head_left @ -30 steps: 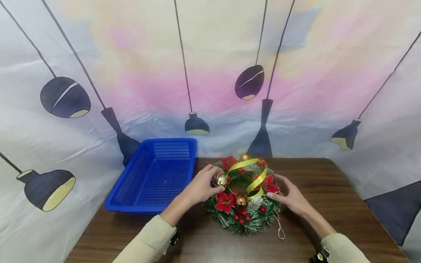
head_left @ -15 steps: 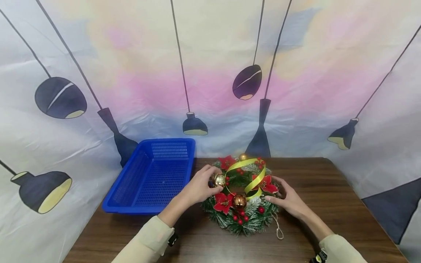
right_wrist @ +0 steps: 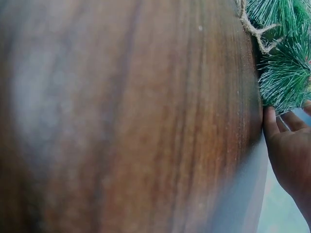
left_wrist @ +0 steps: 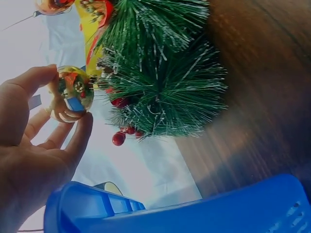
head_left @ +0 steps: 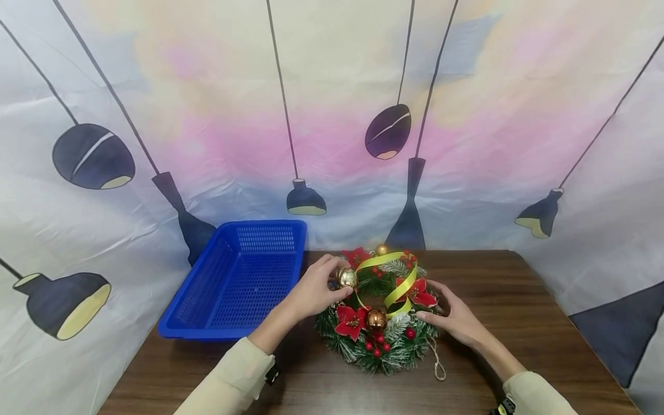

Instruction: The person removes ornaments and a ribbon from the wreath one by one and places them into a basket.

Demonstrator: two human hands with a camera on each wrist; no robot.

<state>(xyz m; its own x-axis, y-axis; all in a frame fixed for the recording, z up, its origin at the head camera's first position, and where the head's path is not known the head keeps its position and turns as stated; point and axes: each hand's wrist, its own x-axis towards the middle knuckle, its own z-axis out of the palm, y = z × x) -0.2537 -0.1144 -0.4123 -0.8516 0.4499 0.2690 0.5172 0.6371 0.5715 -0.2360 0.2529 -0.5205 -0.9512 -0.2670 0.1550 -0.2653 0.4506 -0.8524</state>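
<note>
A green Christmas wreath (head_left: 376, 358) with frosted tips lies on the brown wooden table (head_left: 519, 323). It carries red poinsettias (head_left: 350, 323), red berries, a copper ball (head_left: 376, 319) and a curling yellow ribbon (head_left: 412, 282). At the wreath's left side my left hand (head_left: 315, 290) pinches a shiny gold ball (head_left: 347, 278) between thumb and fingers. In the left wrist view the gold ball (left_wrist: 75, 97) sits close beside the needles; whether it is attached there I cannot tell. My right hand (head_left: 459, 317) holds the wreath's right edge, its fingertips partly hidden by greenery.
A blue perforated plastic basket (head_left: 171, 323) stands left of the wreath, near my left forearm. A twine loop (head_left: 439, 369) trails from the wreath's right front. Behind the table hangs a cloth backdrop (head_left: 332, 138) with printed lamps.
My left hand has raised the gold ball slightly relative to the wreath. The right hand keeps its place on the wreath's edge. The whole head view has shifted a little.
</note>
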